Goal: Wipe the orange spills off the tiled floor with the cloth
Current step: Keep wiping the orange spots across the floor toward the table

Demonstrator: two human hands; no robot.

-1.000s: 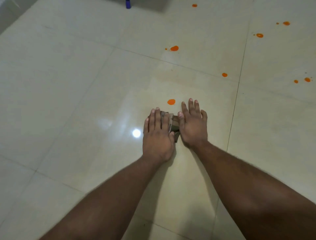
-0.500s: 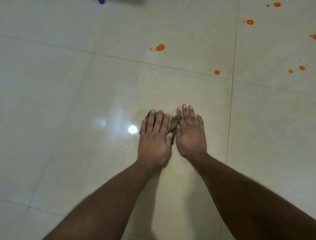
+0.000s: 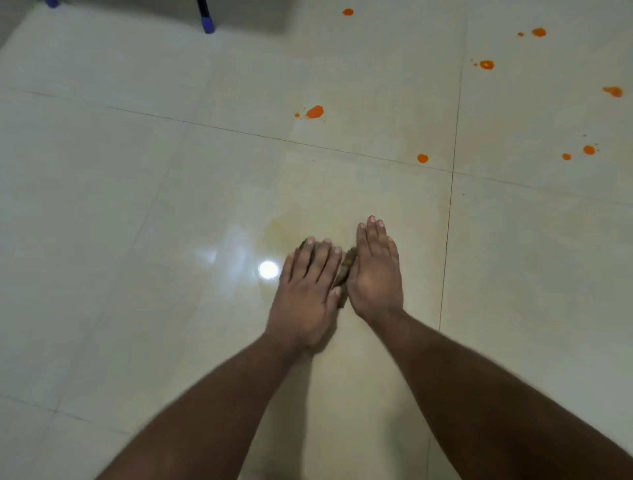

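Both hands lie flat on the cream tiled floor (image 3: 137, 205), side by side, pressing a small brownish cloth (image 3: 345, 269) that shows only in the gap between them. My left hand (image 3: 308, 291) covers its left part and my right hand (image 3: 375, 274) its right part. A faint yellowish smear (image 3: 284, 229) marks the tile just beyond my fingers. Orange spills lie farther out: a large drop (image 3: 314, 111), a smaller one (image 3: 422, 158) by the grout line, and several more at the far right (image 3: 589, 149).
A blue-tipped furniture leg (image 3: 205, 20) stands at the top edge, with another blue foot (image 3: 52, 3) at the top left. A ceiling light reflects as a bright spot (image 3: 268, 269) left of my left hand. Grout lines cross the floor.
Both hands slid the cloth forward over the orange drop that lay just past my fingers, then back toward me. That drop is gone; a faint yellowish smear lies there.
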